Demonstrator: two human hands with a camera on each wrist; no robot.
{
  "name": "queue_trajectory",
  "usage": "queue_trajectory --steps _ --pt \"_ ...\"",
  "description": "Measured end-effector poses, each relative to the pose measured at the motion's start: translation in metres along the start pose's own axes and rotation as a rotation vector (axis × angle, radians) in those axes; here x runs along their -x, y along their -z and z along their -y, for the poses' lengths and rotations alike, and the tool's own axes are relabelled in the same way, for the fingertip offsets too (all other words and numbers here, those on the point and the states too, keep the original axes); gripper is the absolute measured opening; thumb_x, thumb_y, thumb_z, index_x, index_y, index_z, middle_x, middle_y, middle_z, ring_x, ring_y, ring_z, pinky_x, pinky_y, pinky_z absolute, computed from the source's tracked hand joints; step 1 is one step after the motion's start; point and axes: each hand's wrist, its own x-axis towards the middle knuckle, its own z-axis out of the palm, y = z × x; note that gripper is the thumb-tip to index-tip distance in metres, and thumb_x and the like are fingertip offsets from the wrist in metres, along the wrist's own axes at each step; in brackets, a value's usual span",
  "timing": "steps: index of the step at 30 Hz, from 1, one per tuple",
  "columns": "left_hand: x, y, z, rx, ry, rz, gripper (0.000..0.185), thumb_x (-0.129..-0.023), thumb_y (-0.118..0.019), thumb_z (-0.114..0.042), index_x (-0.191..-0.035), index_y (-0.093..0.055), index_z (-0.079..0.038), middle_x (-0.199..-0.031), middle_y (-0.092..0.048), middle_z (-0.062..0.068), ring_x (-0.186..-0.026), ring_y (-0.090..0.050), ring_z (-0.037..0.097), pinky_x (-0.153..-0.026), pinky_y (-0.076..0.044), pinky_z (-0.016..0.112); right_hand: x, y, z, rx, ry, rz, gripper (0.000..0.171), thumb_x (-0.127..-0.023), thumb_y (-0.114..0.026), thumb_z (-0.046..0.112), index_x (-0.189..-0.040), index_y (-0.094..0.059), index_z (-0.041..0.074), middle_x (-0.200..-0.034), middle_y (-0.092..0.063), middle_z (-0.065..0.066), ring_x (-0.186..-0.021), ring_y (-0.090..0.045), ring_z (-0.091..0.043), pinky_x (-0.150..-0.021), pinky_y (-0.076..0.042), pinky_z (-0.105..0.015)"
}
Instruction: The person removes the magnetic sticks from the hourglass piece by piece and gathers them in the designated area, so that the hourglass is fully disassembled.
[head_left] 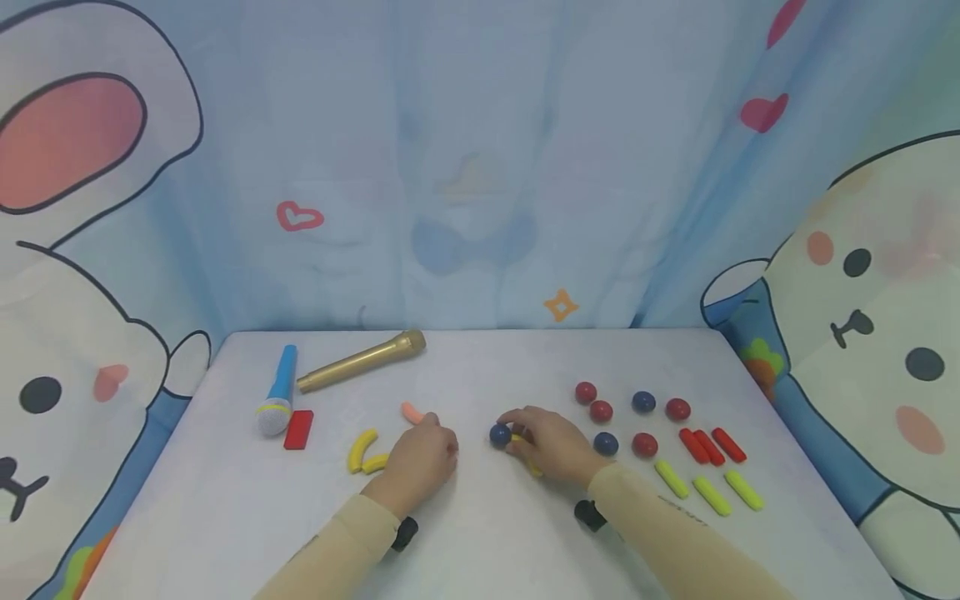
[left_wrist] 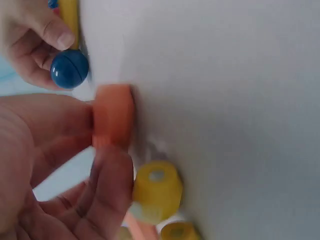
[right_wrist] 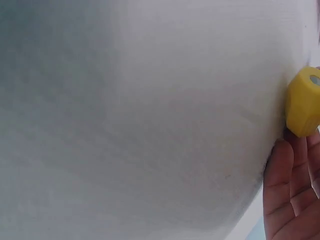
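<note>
My left hand (head_left: 422, 462) pinches an orange magnetic rod (left_wrist: 114, 117) between thumb and fingers, low over the table. Part of an orange piece (head_left: 410, 412) shows past that hand in the head view. Beside it lie two curved yellow rods (head_left: 362, 450), one partly behind the hand; the left wrist view shows a metal dot on a yellow end (left_wrist: 157, 190). My right hand (head_left: 551, 443) grips another yellow rod (right_wrist: 304, 102), with a metal dot at its near end. A blue ball (head_left: 500, 435) sits against this rod's other end, at the fingertips.
Red balls (head_left: 601, 411) and blue balls (head_left: 643, 402) lie right of the right hand, with short red rods (head_left: 693, 446) and yellow-green rods (head_left: 711, 495) beyond. At the left are a gold microphone (head_left: 362, 361), a blue microphone (head_left: 280, 392) and a red block (head_left: 298, 429).
</note>
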Motion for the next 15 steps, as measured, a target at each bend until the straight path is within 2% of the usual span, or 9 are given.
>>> queue_trajectory --steps 3,5,8,12,15 --pt "0.0 0.001 -0.001 -0.026 0.012 -0.012 0.004 -0.083 -0.073 -0.008 -0.086 -0.076 -0.007 -0.085 -0.051 0.004 -0.062 -0.054 0.015 -0.06 -0.051 0.029 0.002 0.003 -0.001 -0.036 0.001 0.011 0.04 -0.087 -0.079 0.025 -0.125 -0.066 0.029 -0.099 -0.063 0.016 -0.092 -0.059 -0.009 -0.087 -0.052 -0.034" --pt "-0.001 0.001 -0.002 0.005 0.031 -0.008 0.006 -0.082 -0.076 -0.009 -0.087 -0.076 -0.006 -0.087 -0.051 0.005 -0.062 -0.054 0.015 -0.061 -0.051 0.03 0.002 0.004 -0.001 -0.067 0.0 0.021 0.041 -0.087 -0.08 0.023 -0.125 -0.066 0.029 -0.1 -0.063 0.017 -0.095 -0.06 -0.009 -0.089 -0.052 -0.035" --pt "-0.004 0.001 -0.005 0.066 0.042 0.004 0.017 -0.083 -0.079 -0.016 -0.098 -0.076 -0.009 -0.094 -0.055 0.004 -0.07 -0.056 0.015 -0.068 -0.053 0.032 0.004 0.006 0.001 -0.118 -0.017 0.039 0.046 -0.085 -0.081 0.022 -0.127 -0.065 0.028 -0.103 -0.066 0.015 -0.099 -0.061 -0.011 -0.093 -0.052 -0.038" --pt "-0.012 -0.003 -0.009 0.159 -0.027 0.049 0.038 -0.087 -0.076 -0.021 -0.125 -0.068 -0.018 -0.117 -0.06 0.001 -0.092 -0.061 0.014 -0.082 -0.053 0.034 0.01 0.008 0.001 -0.061 -0.076 0.024 0.055 -0.08 -0.085 0.026 -0.13 -0.063 0.025 -0.113 -0.065 0.009 -0.106 -0.061 -0.015 -0.094 -0.052 -0.04" --pt "-0.016 -0.005 -0.012 0.219 -0.1 0.105 0.045 -0.09 -0.068 -0.013 -0.134 -0.062 -0.024 -0.128 -0.058 -0.002 -0.107 -0.061 0.015 -0.09 -0.052 0.035 0.015 0.01 0.0 0.052 -0.127 0.003 0.056 -0.077 -0.087 0.032 -0.127 -0.064 0.021 -0.113 -0.063 0.004 -0.104 -0.061 -0.018 -0.092 -0.053 -0.041"
